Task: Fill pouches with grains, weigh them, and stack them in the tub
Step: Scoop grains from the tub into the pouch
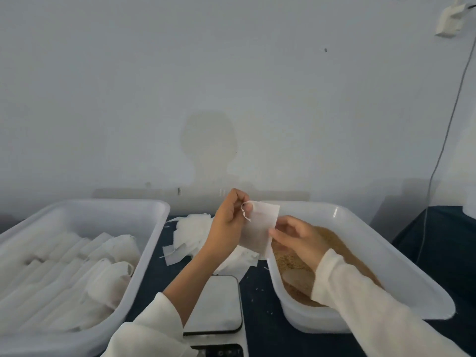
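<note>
Frame centre: left hand (228,222) pinching pouch (258,228) top, right hand (296,238) fingers pinching its right edge, above grain tub (386,253). Scale (216,305) below, filled pouches' tub (144,210) left.

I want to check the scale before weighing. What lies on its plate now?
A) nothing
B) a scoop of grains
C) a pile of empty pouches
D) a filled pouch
A: the scale plate shows bare, while both hands, left hand and right hand, hold the empty pouch up above the table, over the edge of the grain tub.
</note>
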Motion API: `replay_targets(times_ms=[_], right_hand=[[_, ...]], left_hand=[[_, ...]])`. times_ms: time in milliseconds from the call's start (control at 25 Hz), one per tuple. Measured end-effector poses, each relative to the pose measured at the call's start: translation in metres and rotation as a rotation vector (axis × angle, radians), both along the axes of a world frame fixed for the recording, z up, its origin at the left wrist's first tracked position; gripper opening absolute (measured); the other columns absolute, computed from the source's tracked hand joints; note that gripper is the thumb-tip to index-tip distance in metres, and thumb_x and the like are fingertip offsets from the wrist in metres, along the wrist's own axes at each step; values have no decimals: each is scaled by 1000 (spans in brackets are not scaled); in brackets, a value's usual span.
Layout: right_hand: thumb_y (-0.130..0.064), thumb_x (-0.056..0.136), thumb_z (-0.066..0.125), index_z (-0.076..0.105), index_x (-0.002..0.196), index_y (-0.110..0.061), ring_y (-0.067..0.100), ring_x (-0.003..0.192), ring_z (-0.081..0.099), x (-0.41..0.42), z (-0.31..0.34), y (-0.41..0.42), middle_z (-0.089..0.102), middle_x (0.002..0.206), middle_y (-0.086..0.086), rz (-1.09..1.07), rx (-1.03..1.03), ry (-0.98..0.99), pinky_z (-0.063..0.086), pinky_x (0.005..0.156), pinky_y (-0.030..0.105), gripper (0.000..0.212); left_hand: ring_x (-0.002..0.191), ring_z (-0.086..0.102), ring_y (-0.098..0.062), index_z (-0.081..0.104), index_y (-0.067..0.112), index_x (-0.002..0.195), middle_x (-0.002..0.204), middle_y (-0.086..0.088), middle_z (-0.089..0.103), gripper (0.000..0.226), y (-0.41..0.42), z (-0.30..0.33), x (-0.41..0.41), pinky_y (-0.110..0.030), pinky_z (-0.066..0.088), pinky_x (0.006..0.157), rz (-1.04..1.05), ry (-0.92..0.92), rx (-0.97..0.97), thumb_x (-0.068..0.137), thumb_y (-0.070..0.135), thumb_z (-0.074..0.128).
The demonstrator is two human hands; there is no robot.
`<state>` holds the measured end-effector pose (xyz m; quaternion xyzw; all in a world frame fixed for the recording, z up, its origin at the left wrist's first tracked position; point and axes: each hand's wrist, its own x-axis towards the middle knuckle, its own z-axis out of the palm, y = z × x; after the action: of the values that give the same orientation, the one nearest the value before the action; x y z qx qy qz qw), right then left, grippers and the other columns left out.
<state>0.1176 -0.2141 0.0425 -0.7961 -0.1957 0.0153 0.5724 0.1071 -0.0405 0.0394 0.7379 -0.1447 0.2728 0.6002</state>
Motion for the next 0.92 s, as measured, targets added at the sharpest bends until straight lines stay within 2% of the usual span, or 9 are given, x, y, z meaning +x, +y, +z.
replay_targets(times_ms=[120, 200, 280, 360, 520, 600, 720, 840, 920], right_hand=[[-16, 83, 70, 69, 89, -20, 20, 85, 68, -15, -9, 48, 72, 88, 1, -61, 96, -45, 56, 77, 30, 8], [-20, 82, 72, 71, 87, -16, 13, 71, 64, -20, -21, 66, 70, 79, 1, -126, -36, -152, 49, 62, 13, 6], [-26, 83, 70, 71, 90, -17, 8, 70, 61, -23, -34, 80, 69, 80, -1, -153, -130, -209, 43, 59, 10, 11], [-26, 85, 68, 71, 90, -17, 10, 76, 63, -24, -48, 89, 70, 83, -1, -139, -151, -198, 46, 66, 18, 11], [-17, 84, 69, 69, 86, -7, 26, 82, 65, -20, -79, 101, 70, 84, 9, -86, -178, -115, 50, 72, 32, 11], [-16, 83, 70, 68, 82, -6, 27, 81, 65, -17, -91, 103, 70, 82, 10, -81, -178, -87, 50, 74, 33, 10], [-17, 83, 69, 67, 80, -8, 20, 75, 62, -12, -103, 105, 68, 79, 6, -99, -215, -95, 47, 67, 26, 10], [-12, 86, 64, 66, 81, -17, 5, 74, 58, -9, -109, 103, 66, 79, -6, -61, -171, -106, 41, 64, 12, 8], [-5, 88, 59, 65, 88, -21, -1, 86, 60, -8, -108, 97, 67, 89, -11, -45, -113, -94, 41, 69, 4, 16]], left_hand=[[71, 53, -6, 53, 18, 84, 75, 12, 59, 22, 20, -8, -31, -19, 44, 68, 28, -39, 22, 95, -1, 47], [85, 62, -9, 55, 16, 96, 94, 7, 65, 18, 36, -24, -45, -22, 52, 73, 32, -30, -39, 94, -1, 50], [89, 63, -10, 51, 18, 108, 106, 0, 61, 24, 50, -47, -56, -25, 54, 74, 25, 53, -120, 90, 4, 59], [78, 63, -11, 55, 19, 100, 93, 1, 63, 20, 61, -70, -60, -22, 52, 66, 72, 184, -62, 85, 15, 68], [68, 61, -25, 64, 7, 85, 73, -7, 66, 20, 76, -101, -56, -39, 54, 65, 244, 347, 127, 80, 24, 74], [59, 53, -16, 61, 14, 75, 66, -2, 62, 19, 79, -109, -54, -26, 46, 57, 282, 363, 162, 77, 26, 77], [56, 47, -4, 54, 24, 67, 61, 10, 56, 25, 81, -116, -51, -15, 38, 52, 303, 350, 227, 78, 24, 76], [76, 58, -9, 60, 15, 83, 79, 4, 64, 12, 83, -119, -49, -21, 45, 67, 300, 346, 286, 82, 19, 71], [83, 60, -4, 61, 14, 92, 88, 6, 65, 12, 89, -121, -50, -14, 46, 72, 282, 338, 214, 83, 13, 70]])
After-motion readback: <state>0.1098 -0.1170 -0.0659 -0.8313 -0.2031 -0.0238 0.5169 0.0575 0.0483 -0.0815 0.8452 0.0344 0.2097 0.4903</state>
